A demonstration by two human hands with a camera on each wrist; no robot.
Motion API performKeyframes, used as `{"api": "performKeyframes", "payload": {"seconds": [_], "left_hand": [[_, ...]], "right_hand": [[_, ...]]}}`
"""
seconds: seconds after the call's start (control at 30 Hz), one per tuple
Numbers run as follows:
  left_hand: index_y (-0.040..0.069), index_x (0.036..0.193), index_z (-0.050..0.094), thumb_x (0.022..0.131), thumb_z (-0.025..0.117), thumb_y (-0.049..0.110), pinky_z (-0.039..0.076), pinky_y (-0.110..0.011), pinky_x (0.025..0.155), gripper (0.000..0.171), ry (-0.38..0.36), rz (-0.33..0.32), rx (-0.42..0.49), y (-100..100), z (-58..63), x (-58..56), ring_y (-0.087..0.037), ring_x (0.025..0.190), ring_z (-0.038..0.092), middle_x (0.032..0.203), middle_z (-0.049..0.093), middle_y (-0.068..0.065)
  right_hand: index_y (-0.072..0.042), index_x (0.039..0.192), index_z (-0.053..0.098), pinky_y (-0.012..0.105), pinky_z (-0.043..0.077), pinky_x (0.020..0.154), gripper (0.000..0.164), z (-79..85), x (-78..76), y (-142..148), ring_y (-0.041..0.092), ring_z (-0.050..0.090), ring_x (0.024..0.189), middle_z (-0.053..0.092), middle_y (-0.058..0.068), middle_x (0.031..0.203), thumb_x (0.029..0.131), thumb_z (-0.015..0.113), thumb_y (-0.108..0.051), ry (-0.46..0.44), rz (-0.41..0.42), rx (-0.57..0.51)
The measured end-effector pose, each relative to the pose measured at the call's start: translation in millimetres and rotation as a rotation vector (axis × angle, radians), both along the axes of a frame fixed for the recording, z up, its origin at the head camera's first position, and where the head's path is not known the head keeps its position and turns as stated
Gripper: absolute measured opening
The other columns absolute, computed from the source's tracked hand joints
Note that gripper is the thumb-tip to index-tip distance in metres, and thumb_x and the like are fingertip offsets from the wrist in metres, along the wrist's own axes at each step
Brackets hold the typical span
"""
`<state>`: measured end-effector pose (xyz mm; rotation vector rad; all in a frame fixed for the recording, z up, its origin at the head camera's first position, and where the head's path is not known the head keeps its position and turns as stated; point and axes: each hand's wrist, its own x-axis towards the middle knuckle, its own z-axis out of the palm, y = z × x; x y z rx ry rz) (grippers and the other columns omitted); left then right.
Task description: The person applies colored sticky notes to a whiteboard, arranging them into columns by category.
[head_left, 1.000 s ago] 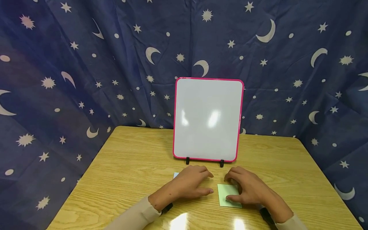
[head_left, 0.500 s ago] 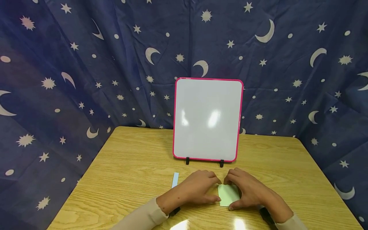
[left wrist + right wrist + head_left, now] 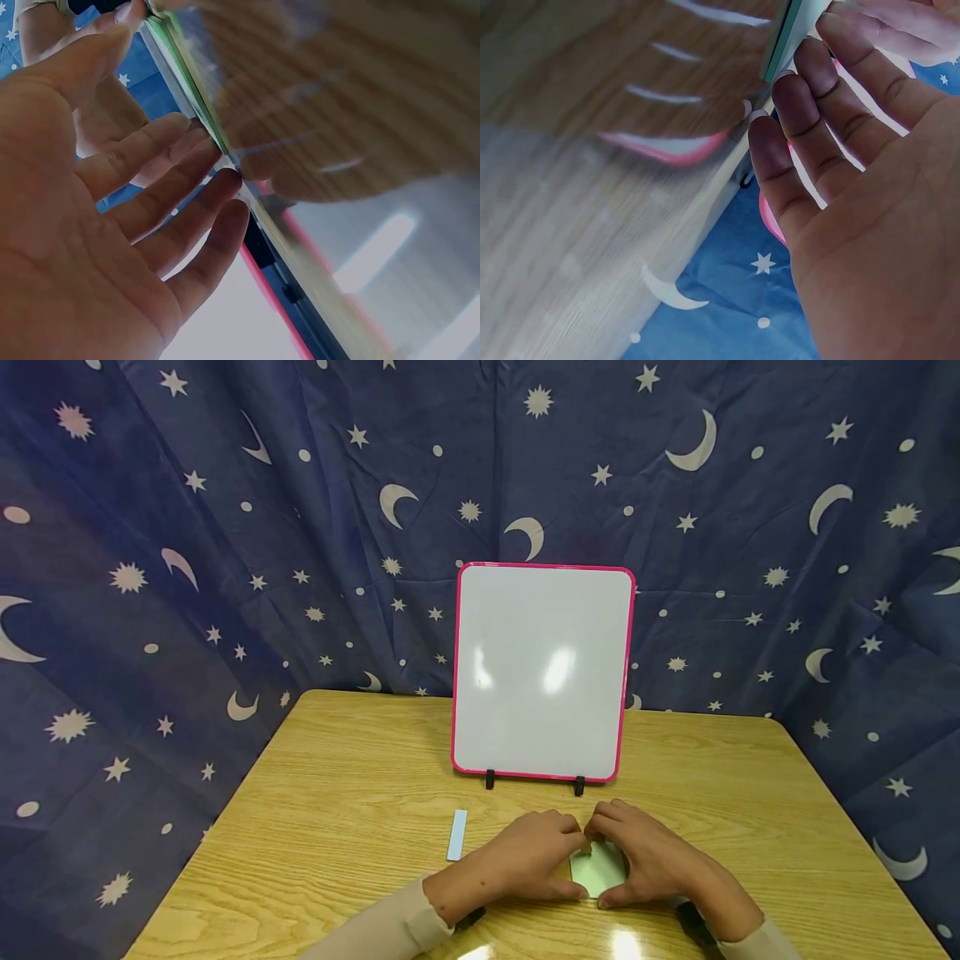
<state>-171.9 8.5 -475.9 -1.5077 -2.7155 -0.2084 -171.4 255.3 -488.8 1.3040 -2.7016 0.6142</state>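
Observation:
A square pale green sticky note pad [image 3: 598, 869] lies flat on the wooden table, between both hands. My right hand [image 3: 651, 858] grips it from the right, thumb at the near edge and curved fingers at the far edge. From the other side my left hand [image 3: 534, 857] holds its left corners, with the thumb near and the fingertips far. The two hands almost meet. Seen in the left wrist view, the pad's green edge [image 3: 178, 67] runs between thumb and fingers. In the right wrist view the fingertips [image 3: 796, 101] are beside the pad's end; the thumb is hidden.
A light blue strip [image 3: 457, 836] lies on the table [image 3: 337, 793], left of the hands. Behind them, a whiteboard [image 3: 542, 668] with a pink frame stands on small black feet. A dark blue curtain [image 3: 315, 527] with moons and stars hangs around the table.
My left hand has moved right to the green pad, uncovering the light blue strip. The right hand's thumb has shifted from on top of the pad to its near edge.

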Motion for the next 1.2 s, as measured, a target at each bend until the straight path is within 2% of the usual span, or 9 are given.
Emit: {"api": "performKeyframes", "payload": {"seconds": [0.2, 0.4, 0.67, 0.77, 0.9, 1.2], "left_hand": [[0.026, 0.121, 0.074, 0.088, 0.077, 0.067, 0.046, -0.020, 0.077, 0.053, 0.029, 0.005, -0.005, 5, -0.8, 2.2, -0.002, 0.093, 0.054, 0.111, 0.063, 0.011], [0.026, 0.116, 0.074, 0.087, 0.077, 0.069, 0.049, -0.021, 0.080, 0.052, 0.074, 0.001, -0.007, 7, -1.0, 3.7, -0.003, 0.093, 0.056, 0.112, 0.065, 0.009], [0.029, 0.112, 0.079, 0.092, 0.081, 0.053, 0.053, -0.021, 0.084, 0.031, 0.066, -0.013, 0.018, 9, -0.3, 4.6, -0.003, 0.094, 0.064, 0.108, 0.072, 0.013], [0.029, 0.104, 0.081, 0.094, 0.081, 0.044, 0.052, -0.018, 0.080, 0.017, 0.057, -0.030, 0.037, 9, -0.8, 3.7, 0.000, 0.089, 0.065, 0.104, 0.075, 0.015], [0.029, 0.094, 0.081, 0.095, 0.081, 0.034, 0.048, -0.013, 0.068, 0.005, 0.046, -0.042, 0.050, 10, -3.1, 2.8, 0.005, 0.076, 0.059, 0.096, 0.073, 0.018], [0.026, 0.087, 0.075, 0.094, 0.081, 0.023, 0.038, -0.013, 0.059, 0.010, -0.006, -0.006, 0.081, 10, -4.7, 3.2, 0.007, 0.066, 0.047, 0.084, 0.068, 0.019]], "right_hand": [[-0.035, 0.111, 0.063, 0.022, 0.048, 0.077, 0.061, 1.8, -0.8, 1, 0.005, 0.051, 0.094, 0.058, -0.019, 0.106, 0.065, 0.099, -0.051, -0.010, 0.005, -0.018], [-0.035, 0.111, 0.063, 0.023, 0.048, 0.077, 0.056, 3.1, -1.5, 3, 0.005, 0.052, 0.093, 0.060, -0.015, 0.105, 0.069, 0.097, -0.050, -0.028, -0.001, -0.016], [-0.033, 0.111, 0.064, 0.023, 0.048, 0.078, 0.048, 1.0, -3.4, 5, 0.006, 0.054, 0.092, 0.060, -0.013, 0.106, 0.075, 0.095, -0.045, -0.029, 0.012, -0.037], [-0.031, 0.110, 0.066, 0.024, 0.048, 0.078, 0.044, 0.9, -4.5, 5, 0.005, 0.054, 0.092, 0.060, -0.013, 0.105, 0.078, 0.093, -0.043, -0.040, 0.013, -0.042], [-0.028, 0.110, 0.068, 0.027, 0.050, 0.081, 0.039, 3.4, -4.9, 6, 0.007, 0.055, 0.093, 0.061, -0.012, 0.106, 0.081, 0.091, -0.042, -0.066, 0.020, -0.047], [-0.022, 0.113, 0.071, 0.032, 0.053, 0.085, 0.038, 10.4, -5.2, 15, 0.011, 0.059, 0.097, 0.064, -0.009, 0.111, 0.084, 0.091, -0.036, -0.179, 0.029, -0.068]]}}
